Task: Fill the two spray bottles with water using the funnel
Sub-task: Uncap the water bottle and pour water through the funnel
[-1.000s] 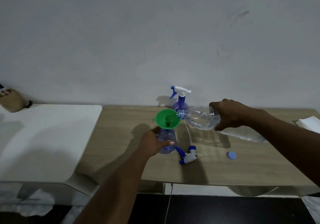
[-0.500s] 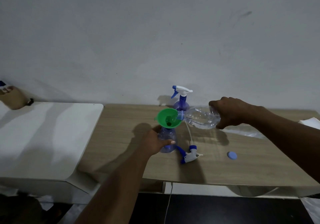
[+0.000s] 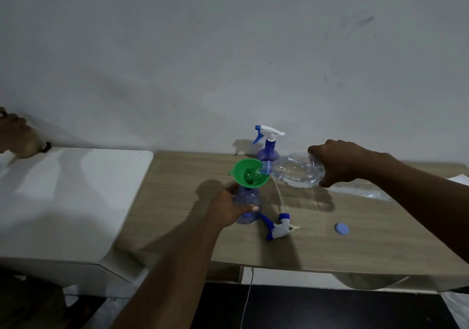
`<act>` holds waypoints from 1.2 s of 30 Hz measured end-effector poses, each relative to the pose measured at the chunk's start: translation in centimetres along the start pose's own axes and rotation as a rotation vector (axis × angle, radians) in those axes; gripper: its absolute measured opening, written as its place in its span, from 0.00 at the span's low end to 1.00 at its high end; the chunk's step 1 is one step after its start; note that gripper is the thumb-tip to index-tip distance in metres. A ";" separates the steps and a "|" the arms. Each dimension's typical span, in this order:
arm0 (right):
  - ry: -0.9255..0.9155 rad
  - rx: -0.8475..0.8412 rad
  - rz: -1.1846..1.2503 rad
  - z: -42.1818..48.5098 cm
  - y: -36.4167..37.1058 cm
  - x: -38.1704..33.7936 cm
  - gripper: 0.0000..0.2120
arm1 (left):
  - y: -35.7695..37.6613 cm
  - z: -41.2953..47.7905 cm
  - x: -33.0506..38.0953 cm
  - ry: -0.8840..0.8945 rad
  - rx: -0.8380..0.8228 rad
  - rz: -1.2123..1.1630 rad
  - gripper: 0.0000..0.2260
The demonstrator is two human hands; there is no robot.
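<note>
A green funnel (image 3: pixel 248 173) sits in the neck of an open blue spray bottle (image 3: pixel 246 201) on the wooden table (image 3: pixel 330 247). My left hand (image 3: pixel 225 208) grips that bottle's body. My right hand (image 3: pixel 340 162) holds a clear water bottle (image 3: pixel 291 170) tipped on its side, with its mouth over the funnel's rim. The removed spray head (image 3: pixel 280 227) with its tube lies just right of the open bottle. A second blue spray bottle (image 3: pixel 267 148), head on, stands behind by the wall.
A blue bottle cap (image 3: pixel 341 228) lies on the table to the right. A white surface (image 3: pixel 63 201) adjoins the table's left side, with a brown object (image 3: pixel 17 138) at its far corner. Clear plastic (image 3: pixel 365 189) and white paper (image 3: pixel 459 178) lie at the right edge.
The water bottle has tipped further and its mouth now reaches over the funnel's rim. The left hand has kept its hold on the spray bottle.
</note>
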State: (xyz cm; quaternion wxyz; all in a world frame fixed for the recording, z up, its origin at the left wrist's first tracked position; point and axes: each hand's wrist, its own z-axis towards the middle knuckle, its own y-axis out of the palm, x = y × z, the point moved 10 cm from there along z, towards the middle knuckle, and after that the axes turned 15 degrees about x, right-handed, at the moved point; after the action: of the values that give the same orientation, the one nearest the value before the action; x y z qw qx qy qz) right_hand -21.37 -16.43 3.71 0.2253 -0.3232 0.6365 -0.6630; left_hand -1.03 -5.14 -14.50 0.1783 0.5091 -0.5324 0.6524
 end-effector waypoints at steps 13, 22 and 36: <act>-0.020 0.003 -0.023 0.1 -0.4 0.3 0.23 | -0.3 -0.1 0.3 0.001 0.007 -0.033 0.30; -0.019 0.009 -0.008 0.0 -0.4 0.5 0.23 | -0.3 -0.2 0.4 0.006 0.013 -0.024 0.37; 0.254 0.278 0.529 -1.5 1.4 3.1 0.25 | -0.1 -0.1 0.2 0.008 0.009 -0.001 0.29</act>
State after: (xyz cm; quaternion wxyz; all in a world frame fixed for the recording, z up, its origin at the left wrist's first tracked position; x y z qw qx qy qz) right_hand -24.71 -17.73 2.78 0.3506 -0.0272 0.6249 -0.6970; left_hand -1.07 -5.10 -14.29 0.1786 0.5076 -0.5284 0.6566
